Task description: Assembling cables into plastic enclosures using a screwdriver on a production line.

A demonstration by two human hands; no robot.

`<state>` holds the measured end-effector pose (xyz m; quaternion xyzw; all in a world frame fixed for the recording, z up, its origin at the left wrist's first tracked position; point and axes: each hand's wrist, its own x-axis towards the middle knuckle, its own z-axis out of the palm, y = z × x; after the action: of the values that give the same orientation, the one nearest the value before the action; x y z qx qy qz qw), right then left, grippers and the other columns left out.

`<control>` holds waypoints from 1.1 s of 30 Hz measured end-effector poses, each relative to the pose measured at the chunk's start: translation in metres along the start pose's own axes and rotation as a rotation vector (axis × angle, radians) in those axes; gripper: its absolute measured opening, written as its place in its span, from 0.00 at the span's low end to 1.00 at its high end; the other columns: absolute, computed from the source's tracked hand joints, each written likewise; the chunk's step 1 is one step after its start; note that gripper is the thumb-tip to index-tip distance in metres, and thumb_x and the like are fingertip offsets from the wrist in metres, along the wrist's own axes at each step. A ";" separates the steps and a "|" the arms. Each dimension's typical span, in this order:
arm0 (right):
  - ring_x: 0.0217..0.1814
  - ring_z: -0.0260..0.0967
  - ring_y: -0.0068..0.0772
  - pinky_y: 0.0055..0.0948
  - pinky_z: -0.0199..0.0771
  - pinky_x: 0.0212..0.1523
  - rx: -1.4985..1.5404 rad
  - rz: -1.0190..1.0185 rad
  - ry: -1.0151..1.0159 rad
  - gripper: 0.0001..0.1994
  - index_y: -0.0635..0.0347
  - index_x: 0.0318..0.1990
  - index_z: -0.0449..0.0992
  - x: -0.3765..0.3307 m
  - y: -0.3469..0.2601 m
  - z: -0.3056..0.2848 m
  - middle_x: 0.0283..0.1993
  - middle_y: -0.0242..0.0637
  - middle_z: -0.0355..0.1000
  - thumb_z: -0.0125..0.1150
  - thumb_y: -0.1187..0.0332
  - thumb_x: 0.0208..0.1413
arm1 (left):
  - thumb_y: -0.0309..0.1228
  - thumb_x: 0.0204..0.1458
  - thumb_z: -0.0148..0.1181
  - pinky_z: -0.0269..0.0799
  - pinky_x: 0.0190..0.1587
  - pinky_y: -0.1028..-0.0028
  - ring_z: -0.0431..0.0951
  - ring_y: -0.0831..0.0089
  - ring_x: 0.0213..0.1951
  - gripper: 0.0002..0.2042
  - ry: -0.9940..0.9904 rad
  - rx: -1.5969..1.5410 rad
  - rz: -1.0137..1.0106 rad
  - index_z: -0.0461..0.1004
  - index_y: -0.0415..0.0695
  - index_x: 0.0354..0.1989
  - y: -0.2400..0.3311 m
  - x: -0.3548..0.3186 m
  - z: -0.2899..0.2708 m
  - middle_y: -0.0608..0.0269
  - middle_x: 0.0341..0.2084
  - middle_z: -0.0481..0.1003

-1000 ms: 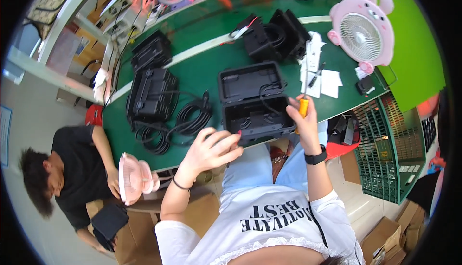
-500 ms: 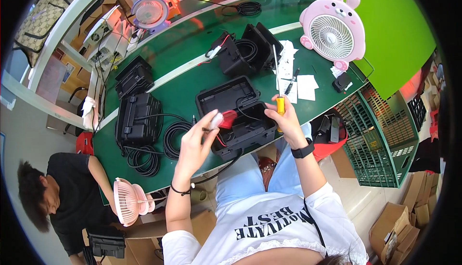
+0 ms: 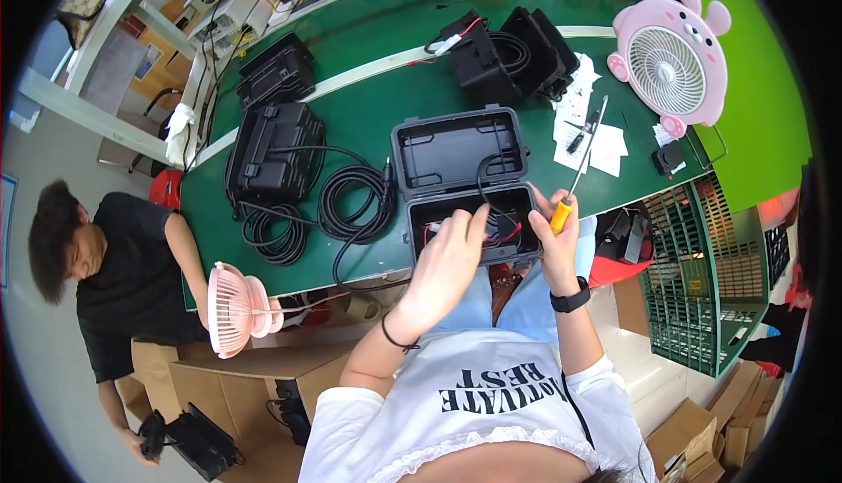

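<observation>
An open black plastic case (image 3: pixel 460 155) stands before me at the table's near edge, its lid tipped back. My left hand (image 3: pixel 449 259) reaches down into its lower half, fingers bent and close together; whatever they grip is hidden. Red and black wires (image 3: pixel 507 236) lie inside, right of those fingers. At the case's right side, my right hand (image 3: pixel 559 250) grips a screwdriver (image 3: pixel 561 215) by its yellow handle, the long shaft pointing up and away. That hand's thumb is by the case's right wall. A black cable runs left from the case.
Coiled black cables (image 3: pixel 355 202) and closed black cases (image 3: pixel 276 151) sit left. Behind are another open case (image 3: pixel 482 66), papers (image 3: pixel 605 150) and a pink fan (image 3: pixel 667 75). A green crate (image 3: pixel 702 272) stands right. A co-worker (image 3: pixel 132 264) handles a black case beyond a small pink fan (image 3: pixel 230 310).
My left hand has lowered the white connector and red wires into the case, where the connector is mostly hidden. The screwdriver has tilted rightward. The co-worker's lower hand has come into view.
</observation>
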<state>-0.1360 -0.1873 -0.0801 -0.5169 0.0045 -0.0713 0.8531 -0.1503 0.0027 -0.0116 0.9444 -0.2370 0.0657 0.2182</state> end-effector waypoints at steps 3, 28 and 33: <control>0.69 0.59 0.38 0.26 0.66 0.61 -0.011 -0.022 -0.012 0.19 0.55 0.50 0.57 -0.001 0.001 -0.002 0.64 0.59 0.62 0.56 0.82 0.57 | 0.48 0.54 0.59 0.76 0.30 0.70 0.73 0.64 0.31 0.39 0.071 0.111 0.016 0.51 0.47 0.71 0.009 -0.001 0.008 0.58 0.33 0.69; 0.38 0.65 0.15 0.16 0.68 0.33 -0.430 -0.129 -0.317 0.14 0.55 0.43 0.62 0.084 -0.076 0.028 0.56 0.41 0.71 0.60 0.78 0.55 | 0.26 0.40 0.58 0.73 0.25 0.80 0.71 0.81 0.20 0.37 0.160 0.428 0.258 0.64 0.60 0.66 0.012 -0.032 0.039 0.73 0.25 0.72; 0.59 0.67 0.34 0.36 0.59 0.65 -0.360 -0.337 -0.310 0.16 0.57 0.42 0.61 0.074 -0.077 0.025 0.53 0.45 0.73 0.59 0.84 0.52 | 0.46 0.43 0.66 0.72 0.23 0.78 0.76 0.79 0.21 0.34 0.028 0.345 0.225 0.66 0.59 0.62 0.004 -0.015 0.022 0.74 0.21 0.73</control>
<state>-0.0692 -0.2092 0.0044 -0.6582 -0.1992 -0.1303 0.7142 -0.1646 -0.0040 -0.0332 0.9344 -0.3230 0.1423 0.0475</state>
